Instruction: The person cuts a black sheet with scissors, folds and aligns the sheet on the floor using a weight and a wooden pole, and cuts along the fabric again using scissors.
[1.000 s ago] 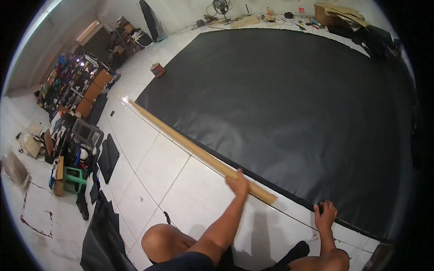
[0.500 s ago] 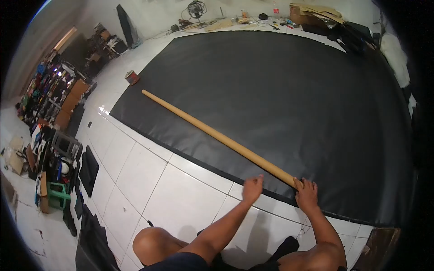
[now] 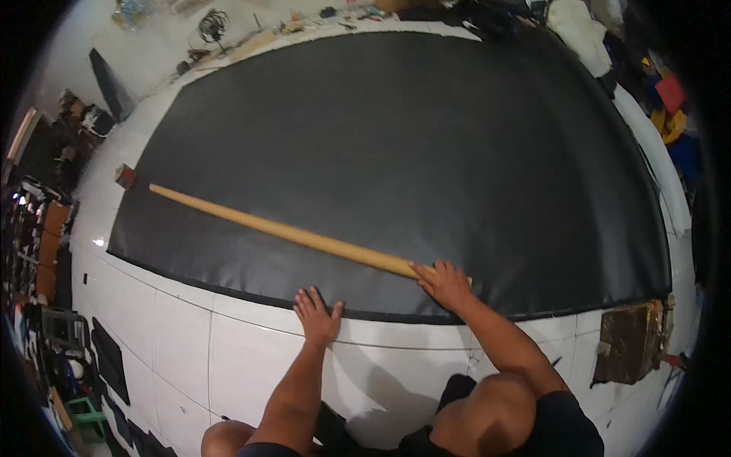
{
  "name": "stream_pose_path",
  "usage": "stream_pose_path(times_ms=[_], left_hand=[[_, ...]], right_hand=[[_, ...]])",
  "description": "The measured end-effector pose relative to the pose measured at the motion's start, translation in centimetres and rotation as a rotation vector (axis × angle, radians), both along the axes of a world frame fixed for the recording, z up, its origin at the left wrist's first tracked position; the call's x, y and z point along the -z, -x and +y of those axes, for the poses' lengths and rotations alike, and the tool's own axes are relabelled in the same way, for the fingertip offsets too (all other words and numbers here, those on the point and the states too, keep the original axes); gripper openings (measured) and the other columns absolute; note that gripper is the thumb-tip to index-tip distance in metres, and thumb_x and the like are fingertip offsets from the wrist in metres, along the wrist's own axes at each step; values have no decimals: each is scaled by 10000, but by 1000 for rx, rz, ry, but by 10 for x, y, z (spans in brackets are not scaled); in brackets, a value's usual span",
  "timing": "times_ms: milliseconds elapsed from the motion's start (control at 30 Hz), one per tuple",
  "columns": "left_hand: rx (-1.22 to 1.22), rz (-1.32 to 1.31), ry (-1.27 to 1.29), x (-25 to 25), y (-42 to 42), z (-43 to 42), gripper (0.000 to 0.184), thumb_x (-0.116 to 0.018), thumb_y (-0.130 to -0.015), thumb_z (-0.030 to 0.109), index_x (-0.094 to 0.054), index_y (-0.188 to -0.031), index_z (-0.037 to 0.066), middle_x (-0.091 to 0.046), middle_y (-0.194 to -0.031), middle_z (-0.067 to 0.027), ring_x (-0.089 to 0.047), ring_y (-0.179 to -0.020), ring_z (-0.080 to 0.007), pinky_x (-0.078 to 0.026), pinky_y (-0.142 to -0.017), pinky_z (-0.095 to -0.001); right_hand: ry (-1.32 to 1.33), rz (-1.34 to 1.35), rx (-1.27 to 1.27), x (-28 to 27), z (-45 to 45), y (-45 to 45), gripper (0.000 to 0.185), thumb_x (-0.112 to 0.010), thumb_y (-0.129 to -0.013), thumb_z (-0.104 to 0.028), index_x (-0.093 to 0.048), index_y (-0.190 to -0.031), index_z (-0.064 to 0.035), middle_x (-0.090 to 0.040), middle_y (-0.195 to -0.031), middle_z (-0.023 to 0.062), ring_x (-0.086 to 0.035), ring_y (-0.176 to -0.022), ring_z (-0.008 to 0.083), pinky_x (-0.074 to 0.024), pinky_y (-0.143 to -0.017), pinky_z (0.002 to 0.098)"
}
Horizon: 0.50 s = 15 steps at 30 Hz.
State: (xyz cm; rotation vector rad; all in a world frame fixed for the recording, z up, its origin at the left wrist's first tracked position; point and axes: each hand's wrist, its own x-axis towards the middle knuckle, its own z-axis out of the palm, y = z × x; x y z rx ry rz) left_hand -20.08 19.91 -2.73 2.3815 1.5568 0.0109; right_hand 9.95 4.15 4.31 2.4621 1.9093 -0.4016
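A wide black leatherette-like sheet covers most of the floor before me. Across it, at a slant, lies a long tan cardboard tube. My right hand is on the tube's near right end, thumb and fingers over it, partly hiding that end. Fingers spread, my left hand lies flat at the sheet's front edge, apart from the tube and holding nothing. A small reddish can stands beside the sheet's left edge.
White tiles run along the front. A worn brown block stands at the right front corner. A fan and small tools line the back wall. Clutter and a green stool are on the left, a white bundle at the back right.
My left hand has gone from partly curled in the air to flat and spread at the sheet's edge. My right hand stays on the tube. The view has turned to the right.
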Motion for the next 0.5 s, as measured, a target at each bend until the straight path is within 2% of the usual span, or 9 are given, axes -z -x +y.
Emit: stream_pose_path(times_ms=[100, 200, 267, 300, 467, 500], left_hand=[[-36, -7, 62, -20, -8, -3, 902, -455, -919, 590, -132, -1500, -19, -51, -1549, -295, -18, -1447, -429, -17, -1160, -520], [-15, -23, 13, -11, -3, -2, 905, -459, -917, 595, -146, -1495, -27, -57, -1545, -301, -26, -1444, -436, -28, -1160, -520], [-19, -35, 8, -7, -1, -5, 911, -458, -915, 601, -147, -1494, -29, -54, -1545, -301, -24, -1445, -436, -28, -1160, -521], [-9, -28, -16, -6, -2, -5, 915, -467, -912, 599, -144, -1495, -29, -52, -1546, -301, -22, -1445, -435, -27, -1160, -521], [-12, -24, 21, -15, -5, -4, 914, -492, -908, 588, -156, -1492, -29, -61, -1547, -298, -31, -1445, -435, -46, -1161, -523], [-27, -50, 0, -14, -5, -3, 909, -532, -895, 567, -181, -1488, -25, -78, -1545, -296, -43, -1444, -433, -56, -1160, -525]], right_hand=[[-17, 46, 82, -5, 8, -18, 526, -516, -955, -358, -345, -1452, -355, -551, -1075, 160, -582, -973, 340, -498, -816, 463], [-76, 33, 185, 4, 4, -29, 559, -518, -948, -423, -313, -1467, -386, -532, -997, 158, -563, -886, 332, -494, -776, 474], [-11, 77, 358, -5, -4, -34, 540, -493, -963, -378, -306, -1469, -355, -565, -1089, 202, -582, -1024, 358, -491, -846, 483], [-6, 74, 354, -10, -9, -36, 540, -493, -963, -378, -306, -1469, -355, -565, -1089, 202, -582, -1024, 358, -491, -846, 483], [67, 243, 710, -26, -44, -46, 578, -452, -987, -344, -224, -1508, -241, -563, -1199, 246, -595, -1038, 389, -482, -874, 494], [68, 233, 716, -20, -58, -49, 578, -452, -987, -344, -224, -1508, -241, -563, -1199, 246, -595, -1038, 389, -482, -874, 494]])
